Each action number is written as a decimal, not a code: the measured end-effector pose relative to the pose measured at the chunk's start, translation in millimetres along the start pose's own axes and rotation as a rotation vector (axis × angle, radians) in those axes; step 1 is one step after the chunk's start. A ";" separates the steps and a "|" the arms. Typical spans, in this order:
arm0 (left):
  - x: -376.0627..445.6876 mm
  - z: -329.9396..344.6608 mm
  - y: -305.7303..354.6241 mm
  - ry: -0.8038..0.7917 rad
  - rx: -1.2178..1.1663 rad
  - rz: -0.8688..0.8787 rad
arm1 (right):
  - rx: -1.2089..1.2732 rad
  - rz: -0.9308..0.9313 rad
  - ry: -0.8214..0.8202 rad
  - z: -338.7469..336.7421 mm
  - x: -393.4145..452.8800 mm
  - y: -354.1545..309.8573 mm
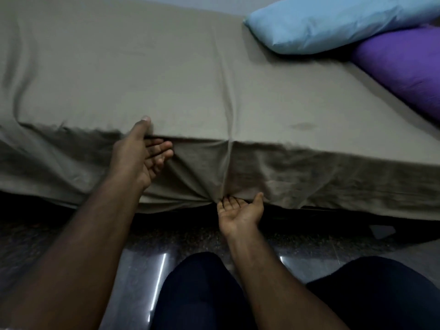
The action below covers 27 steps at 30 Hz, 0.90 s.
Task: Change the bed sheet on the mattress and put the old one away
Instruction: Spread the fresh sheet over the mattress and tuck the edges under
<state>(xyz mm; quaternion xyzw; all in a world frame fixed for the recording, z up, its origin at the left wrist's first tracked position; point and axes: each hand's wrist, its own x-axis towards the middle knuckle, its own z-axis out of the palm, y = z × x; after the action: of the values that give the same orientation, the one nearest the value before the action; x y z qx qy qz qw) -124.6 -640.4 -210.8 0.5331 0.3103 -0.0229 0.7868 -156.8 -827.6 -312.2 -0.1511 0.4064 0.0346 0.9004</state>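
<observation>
A grey-brown bed sheet [166, 75] covers the top of the mattress and hangs down over the near side, which faces the person. A long crease runs across the top of the sheet and continues down the hanging part, almost in the middle of the view.

The left hand [140, 153] is at the upper edge of the near side of the mattress. Its thumb lies on top of the sheet, and its fingers [162, 151] are loosely bent below the edge, against the hanging cloth. The palm is turned to the right. It touches the sheet, but the fingers do not close around a fold, as far as I can see.

The right hand [240, 210] is lower, at the bottom hem of the hanging sheet, palm turned up. Its fingers are curled upward under the hem and the thumb stands up beside the cloth, so the fabric is gathered there in small folds that run toward this point (whether the fingertips really pinch the hem, I cannot tell, because they are partly hidden by the cloth).

At the far right of the bed lie two pillows: a light blue pillow [333, 22] and a purple pillow [402, 72]. The blue one lies partly over the purple one, and they touch.

Below the bed the floor [142, 270] is dark and shiny, with bright reflections. The person's knees, in dark trousers [202, 294], are at the bottom of the view, near the bed.
</observation>
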 end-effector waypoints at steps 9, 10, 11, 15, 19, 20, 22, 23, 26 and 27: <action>16.6 5.9 7.7 0.064 -0.079 -0.056 | -0.009 -0.139 0.170 33.3 25.5 43.4; 15.1 8.4 7.0 0.090 -0.088 -0.047 | -0.002 -0.154 0.190 40.2 26.3 45.9; 12.1 10.0 6.4 0.117 -0.084 -0.047 | 0.006 -0.156 0.226 46.1 24.5 48.8; 0.1 11.1 18.3 0.193 -0.003 -0.053 | -0.016 -0.115 0.373 65.2 3.6 62.6; 6.3 3.2 20.0 0.190 0.062 -0.063 | -0.002 -0.145 0.433 67.2 11.0 74.1; 9.8 0.6 18.8 0.175 0.060 -0.072 | 0.007 -0.154 0.452 67.4 12.0 82.2; 15.9 -4.2 17.0 0.141 0.072 -0.065 | 0.009 -0.169 0.467 65.8 15.0 108.9; 18.7 -7.5 16.1 0.121 0.076 -0.051 | 0.007 -0.164 0.458 65.9 17.2 121.2; 28.4 -17.7 11.6 0.002 0.106 -0.033 | 0.051 -0.247 0.320 72.4 31.9 151.0; 30.1 -21.5 11.0 -0.054 0.122 -0.045 | 0.037 -0.298 0.299 75.8 32.4 156.9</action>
<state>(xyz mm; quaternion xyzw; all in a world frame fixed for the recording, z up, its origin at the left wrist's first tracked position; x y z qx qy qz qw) -106.2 -608.4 -222.4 0.5721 0.2990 -0.0735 0.7602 -109.5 -657.5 -327.3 -0.1964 0.5094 -0.1291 0.8278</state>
